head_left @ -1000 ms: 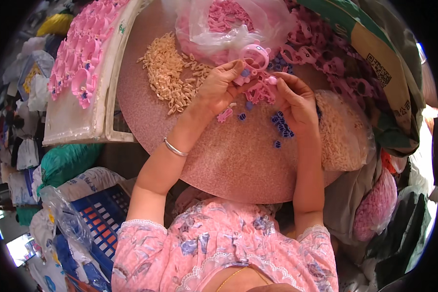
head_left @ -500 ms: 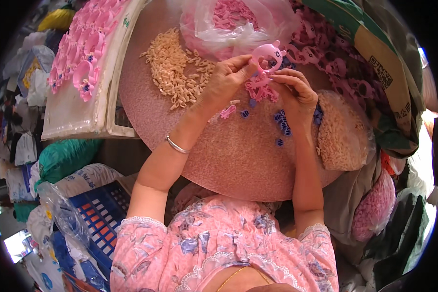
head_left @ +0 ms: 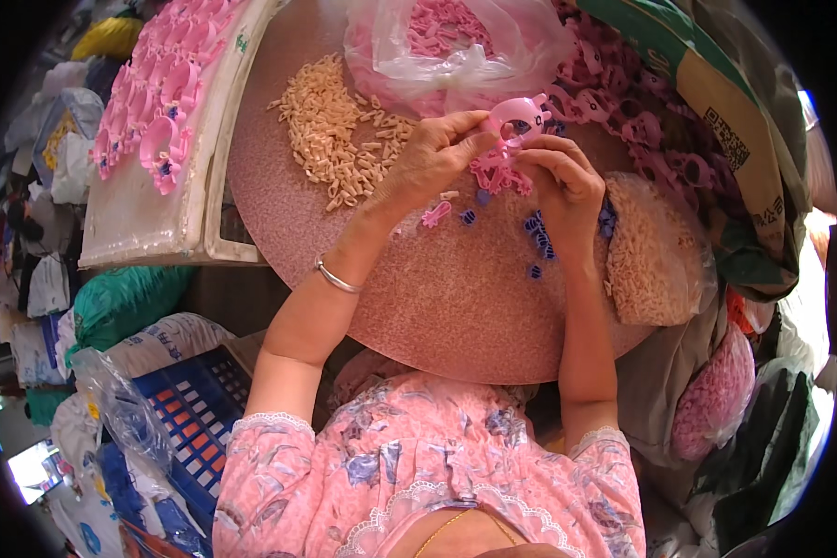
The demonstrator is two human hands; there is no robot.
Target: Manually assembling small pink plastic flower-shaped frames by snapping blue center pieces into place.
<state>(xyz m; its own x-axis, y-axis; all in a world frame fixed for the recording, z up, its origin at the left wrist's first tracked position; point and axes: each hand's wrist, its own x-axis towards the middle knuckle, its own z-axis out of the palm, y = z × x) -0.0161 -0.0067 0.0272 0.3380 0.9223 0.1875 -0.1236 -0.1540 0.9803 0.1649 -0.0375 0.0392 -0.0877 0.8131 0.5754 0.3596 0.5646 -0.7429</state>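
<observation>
A pink plastic ring-shaped piece with small ears point(head_left: 528, 106) is held up over the round table. My left hand point(head_left: 437, 158) pinches its lower left side between thumb and fingers. The closed fingertips of my right hand point(head_left: 564, 181) grip its lower right edge; any small part between them is hidden. Just below the fingers lies a heap of small pink parts point(head_left: 502, 177). A loose pink clip point(head_left: 436, 214) and a small blue piece point(head_left: 469, 218) rest nearer to me. More blue pieces point(head_left: 538, 232) are scattered beside my right wrist.
Left of my hands, cream-coloured parts point(head_left: 330, 139) are piled on the round table point(head_left: 465, 316). A clear bag of similar parts point(head_left: 656, 256) sits right. Behind are a bag of pink parts point(head_left: 456, 70) and heaped pink rings point(head_left: 637, 126). A white board point(head_left: 144, 219) carries rows of pink pieces.
The pink ring piece has come down slightly and tipped over to the right. Both hands keep hold of it in nearly the same place, with the fingers shifted a little.
</observation>
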